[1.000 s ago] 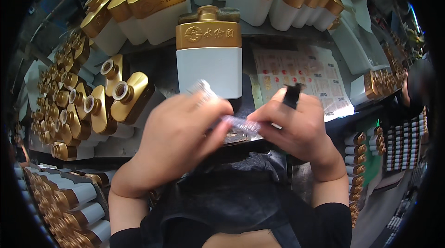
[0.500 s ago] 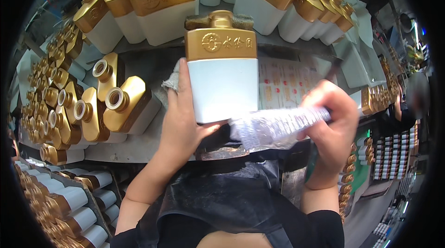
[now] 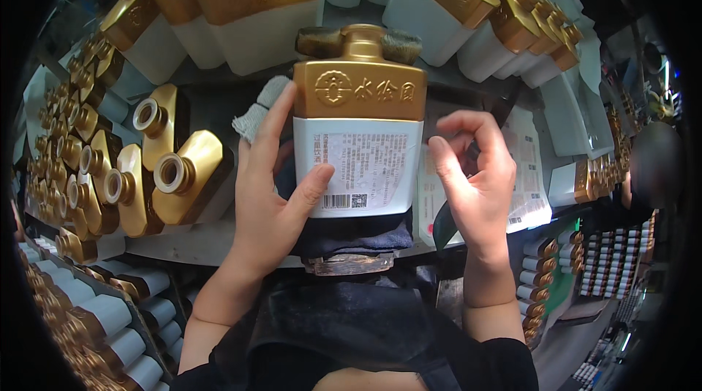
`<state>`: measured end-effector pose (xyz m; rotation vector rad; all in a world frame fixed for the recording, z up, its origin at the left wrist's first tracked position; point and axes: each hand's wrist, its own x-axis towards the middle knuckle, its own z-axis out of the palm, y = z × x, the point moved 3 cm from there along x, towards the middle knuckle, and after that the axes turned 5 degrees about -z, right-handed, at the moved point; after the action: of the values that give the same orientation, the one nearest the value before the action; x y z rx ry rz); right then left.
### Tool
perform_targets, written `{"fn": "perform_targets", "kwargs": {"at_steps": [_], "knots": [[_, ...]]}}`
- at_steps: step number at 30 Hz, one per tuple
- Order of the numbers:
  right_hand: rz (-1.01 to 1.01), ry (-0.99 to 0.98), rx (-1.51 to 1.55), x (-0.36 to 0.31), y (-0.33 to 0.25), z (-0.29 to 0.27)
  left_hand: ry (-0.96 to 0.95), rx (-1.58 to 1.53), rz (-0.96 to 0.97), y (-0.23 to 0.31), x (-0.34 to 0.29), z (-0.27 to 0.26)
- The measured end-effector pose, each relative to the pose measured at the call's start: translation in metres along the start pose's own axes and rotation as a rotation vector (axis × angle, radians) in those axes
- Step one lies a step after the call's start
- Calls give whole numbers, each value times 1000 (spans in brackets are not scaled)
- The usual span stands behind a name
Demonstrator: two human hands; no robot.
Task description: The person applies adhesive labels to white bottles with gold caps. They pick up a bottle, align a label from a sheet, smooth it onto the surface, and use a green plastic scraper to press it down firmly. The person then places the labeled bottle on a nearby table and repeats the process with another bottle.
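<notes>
A gold-shouldered white bottle (image 3: 358, 91) stands tilted back in front of me, a printed label with a barcode (image 3: 358, 172) on its white face. My left hand (image 3: 274, 179) grips its left side, the thumb over the label's edge and the fingers partly hidden behind. A grey cloth (image 3: 263, 107) sits at those fingers. Just right of the bottle, apart from it, is my right hand (image 3: 479, 175), thumb and forefinger spread and the other fingers curled. From behind it a dark green pointed flat piece (image 3: 444, 226) sticks out, seemingly held in the palm, which is hard to make out.
A worn padded bar (image 3: 402, 45) lies behind the bottle's neck, and a dark cloth over a wooden block (image 3: 351, 263) is below it. Printed sheets (image 3: 530, 197) lie at right. Several similar bottles (image 3: 263, 18) stand behind; others lie at left (image 3: 179, 179) and in racks below.
The shiny film in my right hand is gone from it, and a printed label now shows on the bottle's face. My left thumb has moved onto the front; the right hand shifted left.
</notes>
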<state>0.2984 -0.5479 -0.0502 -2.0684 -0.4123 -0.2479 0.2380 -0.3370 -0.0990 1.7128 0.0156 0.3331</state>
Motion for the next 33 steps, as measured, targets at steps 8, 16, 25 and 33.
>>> {"fn": "perform_targets", "kwargs": {"at_steps": [8,16,25,33], "knots": [[57,-94,68,8,4,24,131,93,95,-1,23,10],[11,-171,73,0,12,24,-91,-348,-28,-3,10,15],[68,-233,196,-7,10,20,-47,-300,-44,-8,0,6],[3,-256,52,-7,14,24,0,-284,-50,-9,-1,11]]}}
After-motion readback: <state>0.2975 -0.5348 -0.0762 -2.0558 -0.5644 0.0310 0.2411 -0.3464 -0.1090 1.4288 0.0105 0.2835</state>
